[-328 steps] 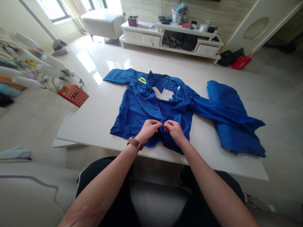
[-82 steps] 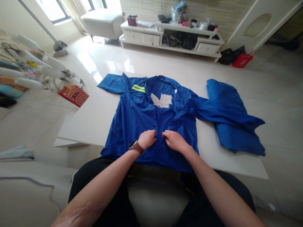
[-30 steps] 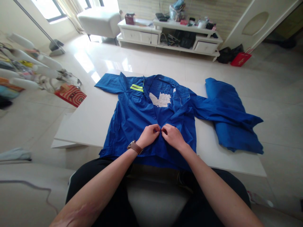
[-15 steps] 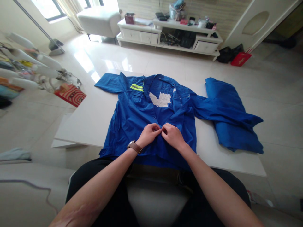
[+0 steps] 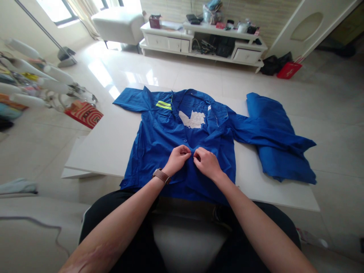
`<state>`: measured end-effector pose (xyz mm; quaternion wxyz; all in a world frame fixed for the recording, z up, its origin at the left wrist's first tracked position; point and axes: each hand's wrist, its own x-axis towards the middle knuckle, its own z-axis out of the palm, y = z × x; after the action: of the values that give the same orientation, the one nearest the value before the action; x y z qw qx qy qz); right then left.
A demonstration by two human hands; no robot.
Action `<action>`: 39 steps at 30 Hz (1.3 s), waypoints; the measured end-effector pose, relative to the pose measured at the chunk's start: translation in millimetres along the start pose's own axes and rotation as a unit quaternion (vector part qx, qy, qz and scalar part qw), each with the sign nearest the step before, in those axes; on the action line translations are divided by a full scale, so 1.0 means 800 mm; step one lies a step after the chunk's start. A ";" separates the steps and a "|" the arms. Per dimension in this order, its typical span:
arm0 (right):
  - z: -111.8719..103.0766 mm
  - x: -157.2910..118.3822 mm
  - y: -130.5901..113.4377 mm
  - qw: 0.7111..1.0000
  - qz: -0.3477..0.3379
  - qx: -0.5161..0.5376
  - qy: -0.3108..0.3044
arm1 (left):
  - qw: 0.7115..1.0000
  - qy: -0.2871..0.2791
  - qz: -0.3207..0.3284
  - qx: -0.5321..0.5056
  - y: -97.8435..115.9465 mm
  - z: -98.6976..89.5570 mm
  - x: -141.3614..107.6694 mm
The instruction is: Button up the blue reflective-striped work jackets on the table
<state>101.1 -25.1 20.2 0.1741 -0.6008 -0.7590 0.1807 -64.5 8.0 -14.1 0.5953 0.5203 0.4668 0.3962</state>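
A blue work jacket (image 5: 159, 148) lies spread front side up, its collar away from me and its upper front parted. On the chest is a yellow-green striped band (image 5: 164, 105), and a white patch (image 5: 196, 120) shows inside the back. My left hand (image 5: 176, 158), with a watch at the wrist, pinches the jacket's front edge just below a button (image 5: 185, 140). Close beside it, my right hand (image 5: 207, 161) pinches the opposite front edge. A small gap separates the fingertips; whatever small part lies between them is too hidden to make out.
The jacket rests on a white table (image 5: 105, 140). One sleeve lies over a folded blue garment (image 5: 275, 113) at the right. Thread cones (image 5: 57, 74) and a red box (image 5: 84, 113) stand at the left. A white low cabinet (image 5: 167, 43) is along the far wall.
My left hand has shifted slightly up and left, so a small gap now shows between the fingertips. My right hand has stayed nearly still.
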 end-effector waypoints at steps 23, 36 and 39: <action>0.003 0.002 0.002 0.999 0.010 0.052 0.008 | 0.998 -0.020 -0.050 -0.025 0.014 -0.004 -0.002; -0.001 0.002 0.000 0.998 -0.013 0.060 0.002 | 0.997 0.002 -0.075 -0.026 0.017 -0.002 -0.003; -0.001 0.002 0.000 0.998 -0.016 0.063 0.002 | 0.997 0.009 -0.076 -0.028 0.017 -0.002 -0.003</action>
<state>100.8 -23.2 20.7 0.2158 -0.5771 -0.7551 0.2240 -66.3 8.0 -0.3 0.6340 0.4629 0.4987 0.3675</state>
